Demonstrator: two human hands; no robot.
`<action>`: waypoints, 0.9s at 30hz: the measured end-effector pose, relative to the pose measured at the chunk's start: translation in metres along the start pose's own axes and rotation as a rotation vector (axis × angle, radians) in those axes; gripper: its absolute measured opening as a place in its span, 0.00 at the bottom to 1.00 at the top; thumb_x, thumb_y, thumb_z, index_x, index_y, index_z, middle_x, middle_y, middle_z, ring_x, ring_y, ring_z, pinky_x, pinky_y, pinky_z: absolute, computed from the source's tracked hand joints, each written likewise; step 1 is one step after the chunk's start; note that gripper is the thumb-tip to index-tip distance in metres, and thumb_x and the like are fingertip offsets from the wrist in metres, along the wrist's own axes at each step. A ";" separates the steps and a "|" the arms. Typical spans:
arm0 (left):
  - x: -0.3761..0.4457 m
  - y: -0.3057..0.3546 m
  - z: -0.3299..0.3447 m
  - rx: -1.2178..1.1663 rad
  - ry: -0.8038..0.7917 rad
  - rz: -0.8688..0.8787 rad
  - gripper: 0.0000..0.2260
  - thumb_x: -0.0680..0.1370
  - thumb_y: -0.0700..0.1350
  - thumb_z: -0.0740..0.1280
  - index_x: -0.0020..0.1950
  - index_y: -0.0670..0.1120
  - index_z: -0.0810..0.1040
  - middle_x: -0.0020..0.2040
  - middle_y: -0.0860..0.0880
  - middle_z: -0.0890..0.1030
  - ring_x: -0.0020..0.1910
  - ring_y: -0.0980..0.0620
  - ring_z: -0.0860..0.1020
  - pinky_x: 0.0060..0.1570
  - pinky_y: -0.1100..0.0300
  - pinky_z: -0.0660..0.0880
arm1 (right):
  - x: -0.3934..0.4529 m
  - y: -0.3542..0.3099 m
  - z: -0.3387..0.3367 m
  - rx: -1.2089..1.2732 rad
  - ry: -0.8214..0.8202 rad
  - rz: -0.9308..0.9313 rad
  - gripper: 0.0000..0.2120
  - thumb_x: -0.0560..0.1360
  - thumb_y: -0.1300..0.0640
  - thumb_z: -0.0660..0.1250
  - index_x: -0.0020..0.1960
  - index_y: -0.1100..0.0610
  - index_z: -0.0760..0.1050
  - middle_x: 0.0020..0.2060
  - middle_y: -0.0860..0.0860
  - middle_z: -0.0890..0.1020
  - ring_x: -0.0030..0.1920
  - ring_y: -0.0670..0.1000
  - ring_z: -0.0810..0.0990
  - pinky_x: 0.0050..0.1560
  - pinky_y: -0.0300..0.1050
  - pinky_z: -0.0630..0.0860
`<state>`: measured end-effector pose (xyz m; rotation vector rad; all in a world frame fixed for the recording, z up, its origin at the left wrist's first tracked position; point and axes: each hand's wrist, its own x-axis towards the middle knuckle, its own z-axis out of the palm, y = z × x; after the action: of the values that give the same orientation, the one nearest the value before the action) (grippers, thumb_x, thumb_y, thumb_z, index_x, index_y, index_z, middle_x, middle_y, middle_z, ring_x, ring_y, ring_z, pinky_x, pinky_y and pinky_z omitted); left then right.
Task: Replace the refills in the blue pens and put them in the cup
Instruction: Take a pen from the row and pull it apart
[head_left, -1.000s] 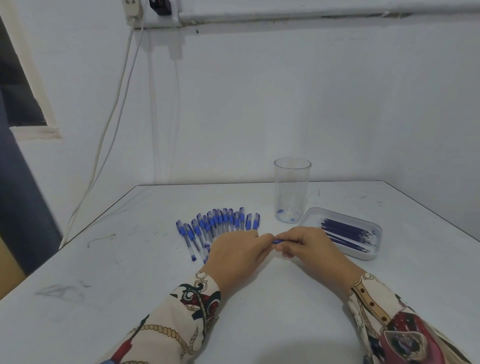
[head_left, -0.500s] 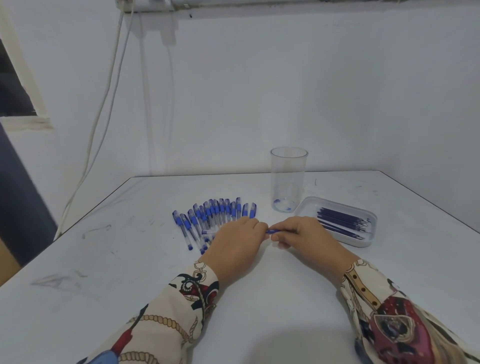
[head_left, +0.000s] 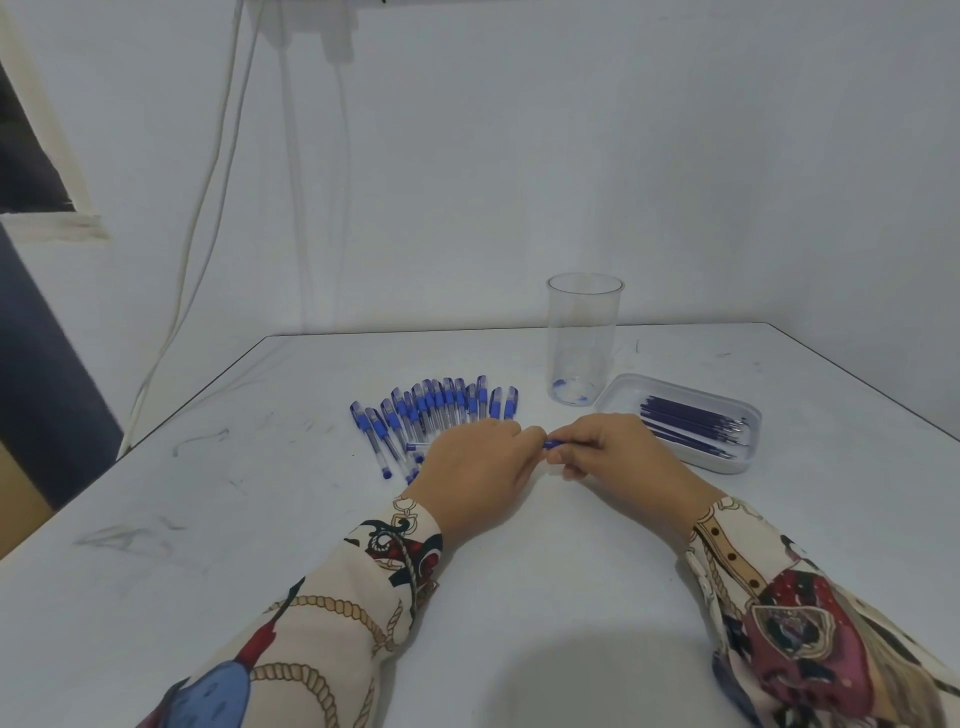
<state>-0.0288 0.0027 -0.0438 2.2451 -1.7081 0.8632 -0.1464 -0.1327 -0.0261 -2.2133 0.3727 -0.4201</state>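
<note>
Blue pens (head_left: 436, 415) lie fanned in a row on the white table (head_left: 260, 519) at centre frame, capped ends toward the wall, with the clear cup (head_left: 584, 338) standing upright to their right and holding no pens yet. Right of the cup, the white tray (head_left: 727, 410) carries a bundle of dark refills (head_left: 696, 421). Lower in the frame, the left hand (head_left: 470, 473) and right hand (head_left: 618, 457) meet just in front of the row, each with fingers curled and pinching an end of one pen (head_left: 551, 444), of which only a short blue stub shows between them. Compared with a second ago the hands have hardly shifted; the grip looks the same, so the pen is probably still being twisted apart, though the hands hide the joint. No brand, label or writing is legible anywhere.
</note>
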 end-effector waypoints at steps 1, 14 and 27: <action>0.000 0.000 -0.001 -0.001 0.005 -0.001 0.12 0.80 0.52 0.53 0.43 0.49 0.70 0.29 0.52 0.69 0.26 0.51 0.67 0.23 0.60 0.55 | 0.000 0.001 0.000 -0.002 -0.001 0.000 0.07 0.74 0.59 0.69 0.47 0.50 0.83 0.39 0.50 0.83 0.37 0.44 0.81 0.50 0.44 0.77; 0.006 -0.009 -0.006 -0.005 -0.087 -0.079 0.17 0.78 0.62 0.53 0.51 0.52 0.72 0.37 0.54 0.77 0.37 0.53 0.76 0.30 0.57 0.69 | 0.006 0.005 -0.002 -0.060 0.015 -0.033 0.07 0.74 0.57 0.68 0.50 0.52 0.83 0.40 0.50 0.80 0.40 0.45 0.78 0.48 0.41 0.73; 0.004 -0.018 -0.008 -0.155 -0.126 -0.210 0.12 0.81 0.41 0.54 0.63 0.46 0.69 0.49 0.49 0.75 0.48 0.50 0.70 0.45 0.60 0.66 | 0.020 0.021 0.007 -0.764 0.227 -0.140 0.11 0.78 0.51 0.60 0.54 0.50 0.79 0.49 0.47 0.80 0.52 0.50 0.74 0.50 0.45 0.68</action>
<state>-0.0137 0.0089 -0.0319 2.3615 -1.4952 0.5357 -0.1278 -0.1486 -0.0429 -2.9541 0.5695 -0.6930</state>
